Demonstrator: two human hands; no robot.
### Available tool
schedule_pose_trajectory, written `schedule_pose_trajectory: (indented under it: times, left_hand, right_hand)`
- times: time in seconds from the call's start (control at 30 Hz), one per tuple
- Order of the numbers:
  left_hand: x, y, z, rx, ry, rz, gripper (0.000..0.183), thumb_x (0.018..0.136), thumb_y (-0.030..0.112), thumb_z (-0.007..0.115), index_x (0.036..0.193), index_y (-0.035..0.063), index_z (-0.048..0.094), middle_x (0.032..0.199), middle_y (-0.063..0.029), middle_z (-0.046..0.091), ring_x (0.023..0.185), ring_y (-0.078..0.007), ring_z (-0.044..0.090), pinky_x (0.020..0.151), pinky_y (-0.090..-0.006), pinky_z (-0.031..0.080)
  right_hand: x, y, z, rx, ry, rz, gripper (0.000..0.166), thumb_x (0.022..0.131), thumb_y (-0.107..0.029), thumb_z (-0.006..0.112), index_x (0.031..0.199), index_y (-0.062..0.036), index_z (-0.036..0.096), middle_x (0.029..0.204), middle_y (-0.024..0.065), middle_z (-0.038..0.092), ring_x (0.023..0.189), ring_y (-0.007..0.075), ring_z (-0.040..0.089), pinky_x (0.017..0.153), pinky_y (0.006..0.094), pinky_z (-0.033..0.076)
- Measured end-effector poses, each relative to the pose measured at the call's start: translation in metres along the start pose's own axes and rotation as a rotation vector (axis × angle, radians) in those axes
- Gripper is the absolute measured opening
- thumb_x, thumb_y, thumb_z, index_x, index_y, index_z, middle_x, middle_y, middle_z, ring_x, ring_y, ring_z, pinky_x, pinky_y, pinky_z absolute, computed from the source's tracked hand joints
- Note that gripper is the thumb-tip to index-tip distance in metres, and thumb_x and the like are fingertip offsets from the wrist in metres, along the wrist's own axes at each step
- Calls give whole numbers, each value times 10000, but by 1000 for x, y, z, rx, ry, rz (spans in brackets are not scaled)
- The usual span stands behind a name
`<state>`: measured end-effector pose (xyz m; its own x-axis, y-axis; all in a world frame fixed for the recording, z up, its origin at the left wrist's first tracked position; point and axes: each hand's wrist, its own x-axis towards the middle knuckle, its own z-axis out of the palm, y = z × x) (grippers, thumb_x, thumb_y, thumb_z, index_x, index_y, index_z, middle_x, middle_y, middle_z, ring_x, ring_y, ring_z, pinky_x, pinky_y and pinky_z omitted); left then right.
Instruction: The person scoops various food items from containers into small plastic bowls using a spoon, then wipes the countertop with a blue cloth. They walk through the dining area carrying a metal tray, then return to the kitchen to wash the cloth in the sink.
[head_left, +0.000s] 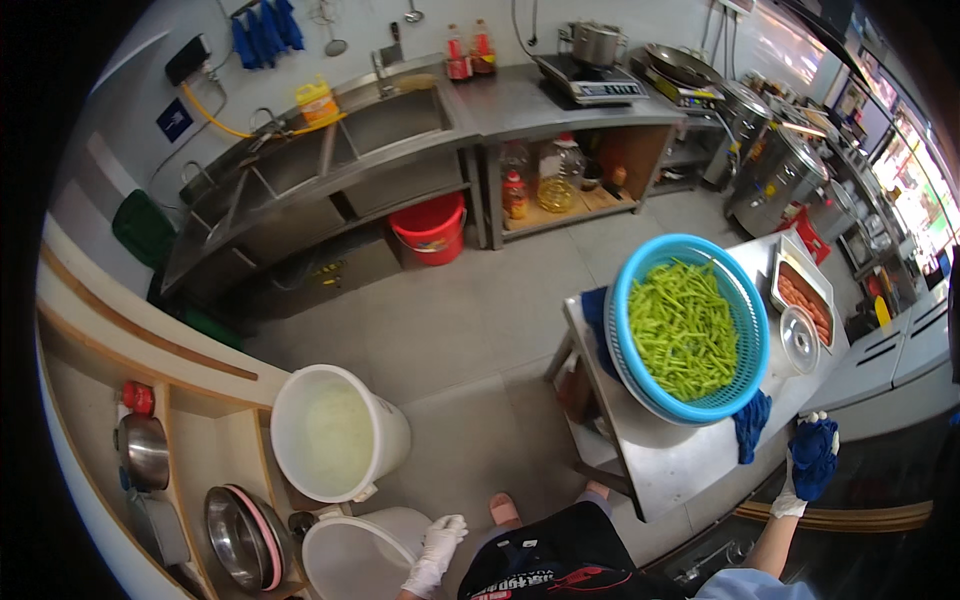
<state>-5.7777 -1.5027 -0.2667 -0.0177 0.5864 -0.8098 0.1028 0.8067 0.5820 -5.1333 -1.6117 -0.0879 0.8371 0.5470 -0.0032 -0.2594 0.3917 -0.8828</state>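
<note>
My right hand (808, 457), in a white glove, holds a bunched dark blue cloth (815, 457) beyond the right side of the steel table (675, 465). My left hand (444, 536), also gloved in white, is over the rim of a large white bucket (352, 555) at the bottom; its fingers look curled and hold nothing that I can see. Whether it touches the rim, I cannot tell. A blue plastic basket (759, 360) of cut green vegetable pieces (682, 330) sits on the table. Another dark blue cloth (752, 426) hangs beside it over the table's edge.
A metal tray (784, 251) of sausages and a clear round lid (799, 340) lie on the table. A second white bucket (397, 435) holds cloudy liquid. Shelves with metal bowls (225, 525) stand at left. Sinks (397, 120), a red bucket (431, 232) and cookers (592, 82) are along the wall.
</note>
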Motion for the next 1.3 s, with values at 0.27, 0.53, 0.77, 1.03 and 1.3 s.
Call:
schedule_pose_trajectory:
  times: [0.27,0.53,0.77,1.03,1.3]
  left_hand:
    - [59,173,-12,-172,-123,232,333,954,259,543,1148,-9,579,1013,-136,660,865,-192,654,758,-281,520]
    - [132,409,-6,-467,-362,359,534,946,488,473,1181,19,574,1154,-86,602,1045,-152,546,880,-314,452]
    - [197,581,-46,-426,-327,592,244,922,240,601,1046,40,666,984,-29,667,902,-115,601,810,-267,471]
    - [348,731,-84,-91,-82,865,157,898,102,600,971,-18,669,894,-9,649,807,-77,556,749,-231,458]
    - [489,913,-106,-82,104,944,182,939,151,546,952,-12,627,829,-5,613,762,-83,518,706,-242,440]
  right_hand:
    - [-86,169,338,244,-805,614,424,982,-331,331,1229,-10,457,1184,126,525,1123,269,495,1032,393,349]
    - [-89,324,570,488,-1013,1198,496,1015,-326,292,1359,23,372,1319,188,497,1178,293,517,1018,398,389]
    - [-8,388,723,496,-1095,1216,489,1010,-336,315,1367,-7,379,1295,150,523,1115,282,552,986,394,409]
    - [83,502,876,501,-1159,1195,505,1004,-346,322,1373,-6,375,1305,153,519,1142,291,537,1001,411,395]
    - [207,624,997,871,-1032,1509,440,996,-294,342,1341,-37,433,1376,183,447,1272,292,425,1079,406,319]
